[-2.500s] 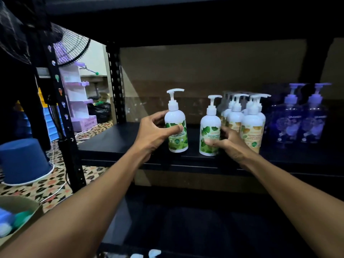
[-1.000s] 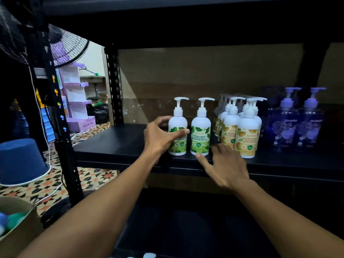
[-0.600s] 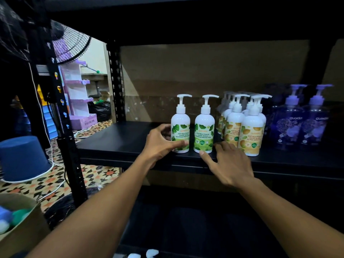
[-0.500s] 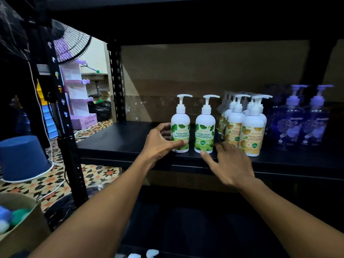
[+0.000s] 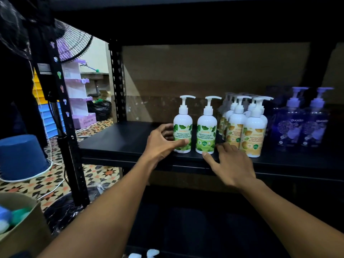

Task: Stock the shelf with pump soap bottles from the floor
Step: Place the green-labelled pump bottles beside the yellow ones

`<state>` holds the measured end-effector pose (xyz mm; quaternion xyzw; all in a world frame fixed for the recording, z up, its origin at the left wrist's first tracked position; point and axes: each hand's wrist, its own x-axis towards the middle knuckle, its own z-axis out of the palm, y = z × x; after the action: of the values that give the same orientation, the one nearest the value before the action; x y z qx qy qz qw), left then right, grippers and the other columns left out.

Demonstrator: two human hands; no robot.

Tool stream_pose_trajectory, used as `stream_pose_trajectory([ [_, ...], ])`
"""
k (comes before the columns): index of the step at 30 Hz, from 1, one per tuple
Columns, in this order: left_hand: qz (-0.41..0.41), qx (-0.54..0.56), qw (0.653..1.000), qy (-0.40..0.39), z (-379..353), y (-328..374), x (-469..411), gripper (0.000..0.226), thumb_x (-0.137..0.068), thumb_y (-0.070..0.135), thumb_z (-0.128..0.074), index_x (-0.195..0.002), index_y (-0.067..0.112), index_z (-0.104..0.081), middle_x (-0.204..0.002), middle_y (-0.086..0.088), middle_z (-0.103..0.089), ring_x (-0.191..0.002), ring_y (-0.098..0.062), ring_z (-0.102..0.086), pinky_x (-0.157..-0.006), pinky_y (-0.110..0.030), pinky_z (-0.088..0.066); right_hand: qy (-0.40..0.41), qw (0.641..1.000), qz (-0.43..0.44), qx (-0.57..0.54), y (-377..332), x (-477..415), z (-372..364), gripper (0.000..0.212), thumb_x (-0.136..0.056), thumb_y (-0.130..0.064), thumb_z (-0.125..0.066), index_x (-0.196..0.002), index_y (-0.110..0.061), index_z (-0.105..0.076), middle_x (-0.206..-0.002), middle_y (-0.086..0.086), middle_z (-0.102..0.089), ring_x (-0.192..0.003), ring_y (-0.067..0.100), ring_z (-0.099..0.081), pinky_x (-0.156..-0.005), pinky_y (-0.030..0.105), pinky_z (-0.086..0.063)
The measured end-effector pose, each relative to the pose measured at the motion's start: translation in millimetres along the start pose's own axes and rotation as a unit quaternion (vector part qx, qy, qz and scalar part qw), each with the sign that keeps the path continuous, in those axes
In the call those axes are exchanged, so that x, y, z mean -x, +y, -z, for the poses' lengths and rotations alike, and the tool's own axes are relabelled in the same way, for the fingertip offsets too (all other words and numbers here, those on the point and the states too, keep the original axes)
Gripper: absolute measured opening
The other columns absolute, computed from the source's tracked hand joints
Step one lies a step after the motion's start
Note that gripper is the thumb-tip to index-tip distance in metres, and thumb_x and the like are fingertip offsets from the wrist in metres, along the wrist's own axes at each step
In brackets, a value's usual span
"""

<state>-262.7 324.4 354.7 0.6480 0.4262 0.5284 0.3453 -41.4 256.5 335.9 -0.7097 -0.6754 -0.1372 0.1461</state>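
Observation:
Two white pump bottles with green leaf labels stand side by side near the front of the black shelf (image 5: 119,140). My left hand (image 5: 161,144) grips the left green bottle (image 5: 182,125) low down, thumb across the label and fingers behind it. My right hand (image 5: 229,163) rests on the shelf with fingers spread, thumb tip and fingertips at the base of the right green bottle (image 5: 206,127). To the right stand several orange-label bottles (image 5: 253,133), then purple bottles (image 5: 297,127).
The shelf's perforated upright (image 5: 116,81) rises at the left. On the patterned floor sit an upturned blue bucket (image 5: 22,157) and white cables. A cardboard box (image 5: 24,224) is at lower left. White pump tops (image 5: 147,254) show at the bottom edge.
The two green bottles were set down and brought together. My right hand let go of the right bottle and now lies flat at its base. In the last half second, almost nothing moved.

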Motion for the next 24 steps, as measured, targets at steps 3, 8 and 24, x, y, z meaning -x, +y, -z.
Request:
stream_pose_trajectory([
  [3, 0.000, 0.004, 1.000, -0.005, 0.5, -0.9, -0.2, 0.075, -0.067, 0.025, -0.099, -0.133, 0.014, -0.065, -0.118, -0.001, -0.077, -0.105, -0.010, -0.075, -0.093, -0.028, -0.061, 0.006, 1.000, -0.001, -0.002, 0.8, 0.3, -1.2, 0.087, -0.094, -0.076, -0.010, -0.142, -0.017, -0.052, -0.142, 0.006, -0.053, -0.130, 0.024, -0.049, -0.101, 0.040, -0.040],
  [8, 0.004, 0.000, 1.000, -0.005, 0.6, -0.8, -1.0, 0.073, -0.069, 0.022, -0.098, -0.133, 0.012, -0.065, -0.117, -0.002, -0.077, -0.101, -0.010, -0.076, -0.094, -0.031, -0.062, 0.009, 0.999, -0.019, -0.036, -1.3, 2.3, 1.0, 0.085, -0.093, -0.079, -0.018, -0.144, -0.019, -0.050, -0.144, 0.004, -0.053, -0.129, 0.023, -0.050, -0.100, 0.040, -0.041],
  [24, -0.002, 0.005, 1.000, -0.025, 1.5, -5.7, -6.7, 0.072, -0.068, 0.027, -0.098, -0.131, 0.016, -0.066, -0.115, 0.001, -0.077, -0.101, -0.010, -0.076, -0.092, -0.032, -0.062, 0.134, 0.916, -0.167, -0.340, -35.5, -36.1, -6.4, 0.052, -0.074, -0.051, -0.086, -0.114, -0.024, -0.066, -0.105, -0.001, -0.074, -0.093, 0.019, -0.070, -0.079, 0.032, -0.057],
])
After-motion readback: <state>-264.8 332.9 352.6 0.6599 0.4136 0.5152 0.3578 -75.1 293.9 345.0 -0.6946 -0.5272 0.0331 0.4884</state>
